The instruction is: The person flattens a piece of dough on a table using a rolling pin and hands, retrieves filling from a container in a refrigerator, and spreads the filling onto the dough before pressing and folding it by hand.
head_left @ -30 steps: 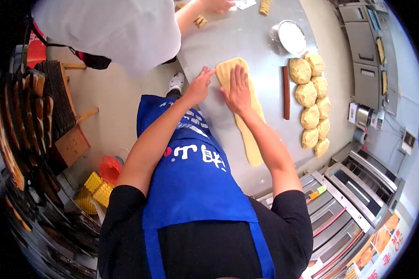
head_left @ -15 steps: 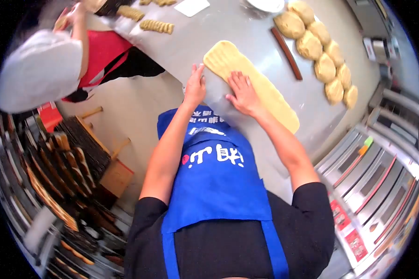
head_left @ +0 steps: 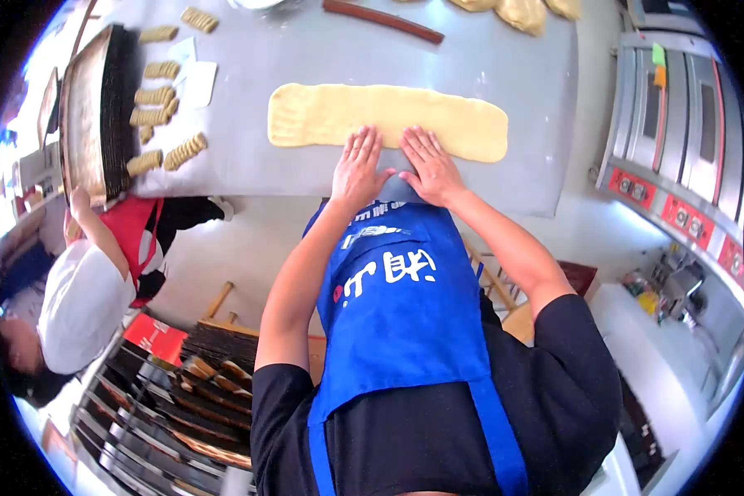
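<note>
A long flat sheet of pale yellow dough (head_left: 380, 107) lies lengthwise on the metal table (head_left: 240, 169). My left hand (head_left: 359, 165) rests flat with its fingertips on the sheet's near edge, left of the middle. Beside it, my right hand (head_left: 431, 165) has its fingers stretched over the same edge. Both thumbs point inward and almost meet. Neither hand grips anything; the palms hang over the table's near side, in front of my blue apron (head_left: 405, 322).
A brown stick (head_left: 383, 21) and dough lumps (head_left: 521, 12) lie at the far side. Ridged dough pieces (head_left: 185, 152) and a white card (head_left: 199, 84) sit left, near stacked trays (head_left: 91, 107). A co-worker (head_left: 87, 302) stands there. Ovens (head_left: 678, 124) stand right, a tray rack (head_left: 174, 405) behind left.
The view has swung round, so the dough sheet now runs across it. My left hand, earlier beside the sheet, now touches its near edge next to my right hand.
</note>
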